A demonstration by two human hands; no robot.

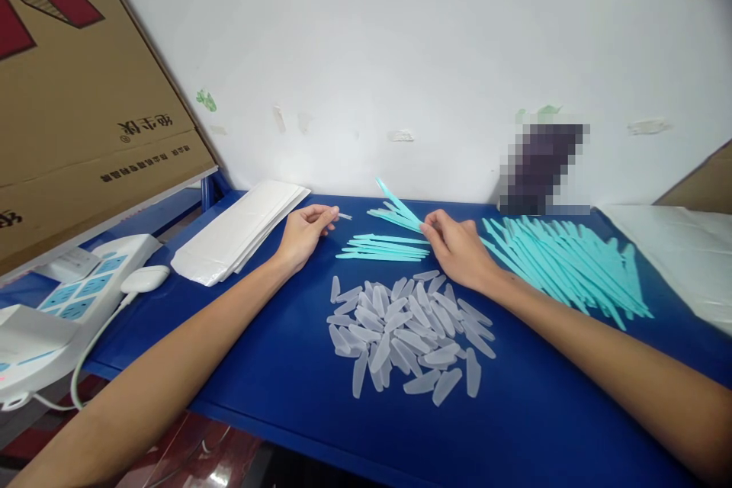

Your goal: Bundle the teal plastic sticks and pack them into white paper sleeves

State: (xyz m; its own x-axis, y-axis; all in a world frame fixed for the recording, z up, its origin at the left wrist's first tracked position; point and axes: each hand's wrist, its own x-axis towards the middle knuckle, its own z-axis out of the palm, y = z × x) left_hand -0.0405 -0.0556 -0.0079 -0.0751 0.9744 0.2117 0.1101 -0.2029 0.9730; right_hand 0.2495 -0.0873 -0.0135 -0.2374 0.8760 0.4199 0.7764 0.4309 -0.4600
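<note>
My left hand is closed in a pinch on a small clear blade cap, whose end sticks out past the fingertips. My right hand grips the lower end of a thin turquoise eyebrow razor, its far end tilted up and left. Between the hands lies a small row of turquoise razors, with several more just behind it. In front is a loose heap of translucent blade covers. To the right of my right hand, a large pile of turquoise razors fans out.
White flat bags are stacked on the blue table at left. A power strip with plugs and a white cable sits beyond the left edge, beneath a cardboard box. White sheeting lies far right; a wall stands behind.
</note>
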